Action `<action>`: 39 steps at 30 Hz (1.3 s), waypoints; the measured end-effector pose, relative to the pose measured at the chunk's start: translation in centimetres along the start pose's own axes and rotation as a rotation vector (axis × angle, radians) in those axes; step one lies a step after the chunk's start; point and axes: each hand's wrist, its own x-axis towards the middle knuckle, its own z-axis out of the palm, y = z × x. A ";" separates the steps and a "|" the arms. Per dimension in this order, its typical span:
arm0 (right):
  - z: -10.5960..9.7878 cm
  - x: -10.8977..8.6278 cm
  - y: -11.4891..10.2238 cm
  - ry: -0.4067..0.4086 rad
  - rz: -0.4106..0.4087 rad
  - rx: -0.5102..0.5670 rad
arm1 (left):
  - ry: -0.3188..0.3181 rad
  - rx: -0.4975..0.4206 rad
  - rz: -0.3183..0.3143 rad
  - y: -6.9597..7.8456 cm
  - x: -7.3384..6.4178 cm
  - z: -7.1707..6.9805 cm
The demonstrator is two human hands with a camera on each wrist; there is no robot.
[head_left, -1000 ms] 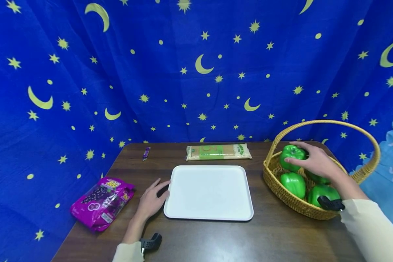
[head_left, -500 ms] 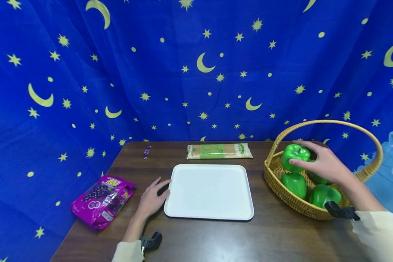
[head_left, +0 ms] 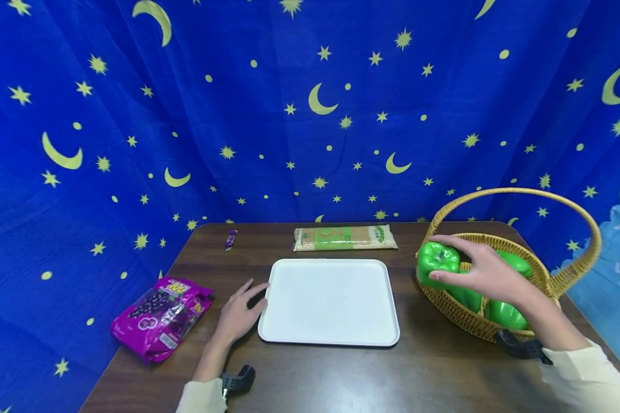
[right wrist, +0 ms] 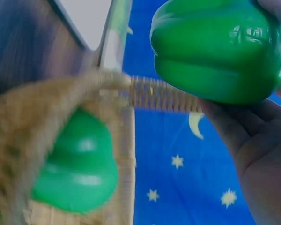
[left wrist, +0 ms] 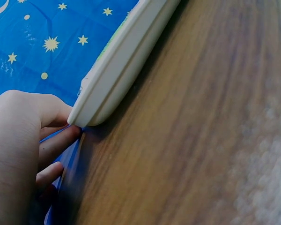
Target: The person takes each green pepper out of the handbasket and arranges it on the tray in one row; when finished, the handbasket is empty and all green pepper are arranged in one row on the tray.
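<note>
As right grip [head_left: 484,268] holds pepper [head_left: 435,264], basket handle [head_left: 516,190] near, left grip [head_left: 239,314] relaxed against tray [head_left: 329,302], packet [head_left: 345,238] beyond

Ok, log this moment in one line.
right hand: holds pepper at basket's left side | left hand: touches tray's edge | other peppers: in basket

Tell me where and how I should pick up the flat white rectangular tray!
I'd hold the tray by its two short sides, coming in low from left and right: its walls curve in toward the base, so you could probably hook under the rim.
</note>
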 end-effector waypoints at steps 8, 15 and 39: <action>3.3 2.0 -1.4 -0.051 -0.027 0.091 | 0.007 -0.001 0.000 0.0 0.0 -0.1; 6.0 4.8 -2.9 -0.100 -0.073 0.185 | 0.050 -0.007 0.059 -0.1 -0.2 -0.2; 16.4 12.8 -4.4 -0.216 -0.069 0.296 | 0.051 -0.001 0.048 -0.2 -0.3 -0.1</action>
